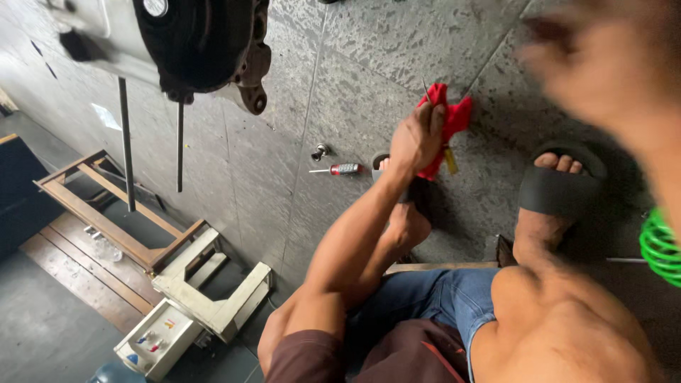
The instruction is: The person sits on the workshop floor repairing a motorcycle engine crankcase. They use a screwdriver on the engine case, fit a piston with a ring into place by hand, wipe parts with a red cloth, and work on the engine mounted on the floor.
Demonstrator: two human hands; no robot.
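Here we close our left hand (417,138) around a bunched red cloth (445,120), held low over the grey stone floor (355,78) just above the left sandal; a thin metal tip (425,88) pokes from the cloth's top, its long axis pointing away from us. Our right hand (603,67) is raised close to the camera and blurred, so we cannot tell how open it is. A red-handled screwdriver (337,169) lies crosswise on the floor beside that sandal, tip pointing left.

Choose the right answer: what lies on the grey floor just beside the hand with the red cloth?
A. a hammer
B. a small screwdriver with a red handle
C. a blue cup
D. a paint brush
B: a small screwdriver with a red handle lies on the floor left of the left hand, which has its grip on the red cloth.
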